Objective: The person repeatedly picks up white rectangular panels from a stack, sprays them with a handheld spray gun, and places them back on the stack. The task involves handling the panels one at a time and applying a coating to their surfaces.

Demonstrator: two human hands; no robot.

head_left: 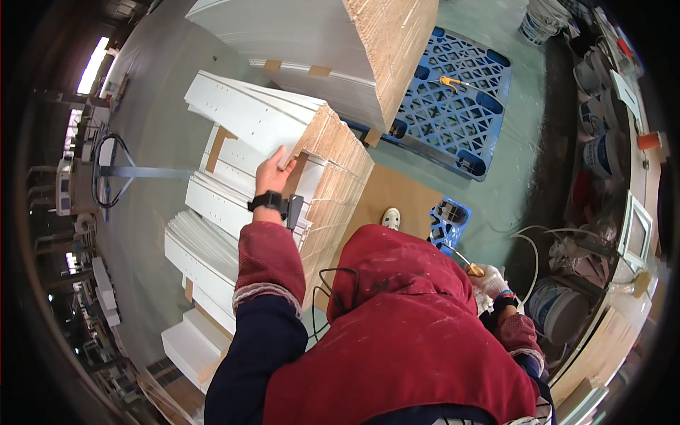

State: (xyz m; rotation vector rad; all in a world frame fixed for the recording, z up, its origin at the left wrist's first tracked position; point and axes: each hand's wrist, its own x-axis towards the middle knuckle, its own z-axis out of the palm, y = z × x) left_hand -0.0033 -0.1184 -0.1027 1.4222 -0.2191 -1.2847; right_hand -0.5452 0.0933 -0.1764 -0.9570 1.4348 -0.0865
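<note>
Bare-skinned, my left hand (273, 172) reaches out ahead and grips the near corner of a white board (244, 112) with small drilled holes, fingers curled at its edge. That board lies on top of a stack of white panels with raw, tan chipboard ends (340, 173). Low on the right, my right hand (489, 281), in a white glove, is closed around a tool (474, 270) with a yellow-brown grip and a thin metal shaft. The shaft points away toward the floor; the tool's exact kind is not clear.
Ahead stands a taller stack of grey-white panels (312, 42). Beside it a blue plastic pallet (453, 106) carries a yellow air blow gun (448, 82). Buckets (559, 312) and a cluttered bench (616, 319) line the right; a pale hose (536, 265) trails there. Brown cardboard (400, 202) lies underfoot.
</note>
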